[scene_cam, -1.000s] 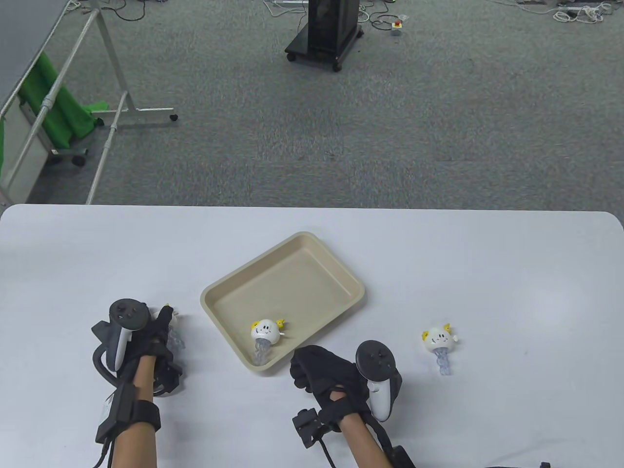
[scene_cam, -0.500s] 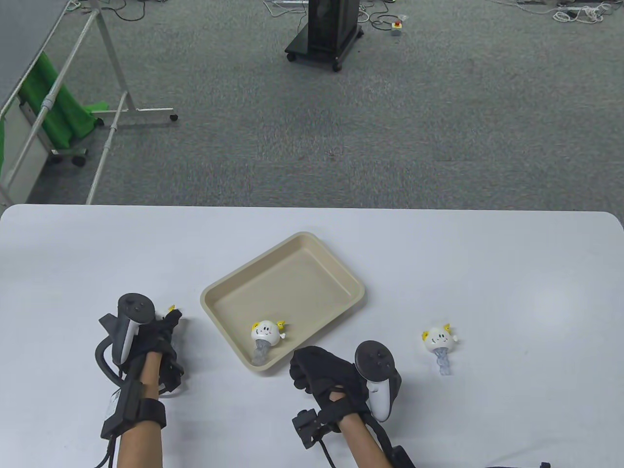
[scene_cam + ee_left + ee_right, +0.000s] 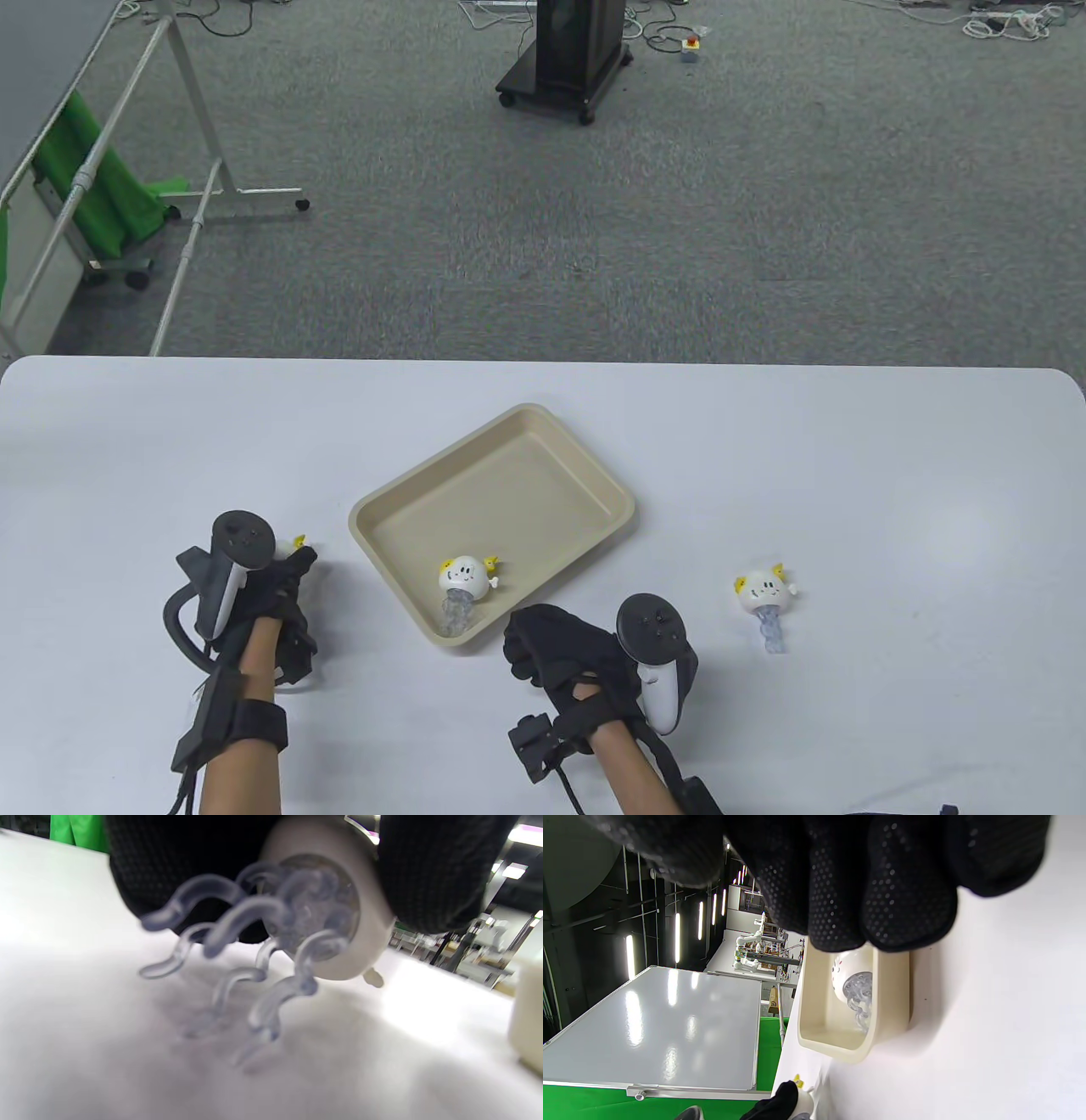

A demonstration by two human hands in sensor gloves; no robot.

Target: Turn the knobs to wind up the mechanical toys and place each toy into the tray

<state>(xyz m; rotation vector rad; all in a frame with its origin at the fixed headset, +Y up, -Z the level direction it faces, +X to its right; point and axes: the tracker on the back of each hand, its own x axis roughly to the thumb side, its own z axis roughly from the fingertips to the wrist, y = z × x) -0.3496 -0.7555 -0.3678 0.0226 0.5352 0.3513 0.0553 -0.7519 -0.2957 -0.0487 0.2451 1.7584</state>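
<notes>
My left hand (image 3: 291, 570) grips a white jellyfish toy, of which only a yellow tip (image 3: 299, 541) shows in the table view. The left wrist view shows that toy's white body (image 3: 367, 938) between gloved fingers (image 3: 428, 878), with its clear tentacles (image 3: 237, 916) hanging just above the table. A second toy (image 3: 463, 578) lies in the near corner of the beige tray (image 3: 543, 422); the right wrist view shows that toy (image 3: 849, 978) there too. A third toy (image 3: 764, 592) lies on the table to the right. My right hand (image 3: 534, 638) rests on the table by the tray's near corner, fingers loosely curled, holding nothing.
The white table (image 3: 848, 475) ends at a far edge with grey carpet beyond. A black wheeled stand (image 3: 567, 59) and a metal frame with green cloth (image 3: 102, 187) stand on the floor, away from the table.
My left hand has turned and shifted slightly right with its toy, so the tentacles no longer show from above. The toy in the tray has wobbled slightly. The right hand stays still.
</notes>
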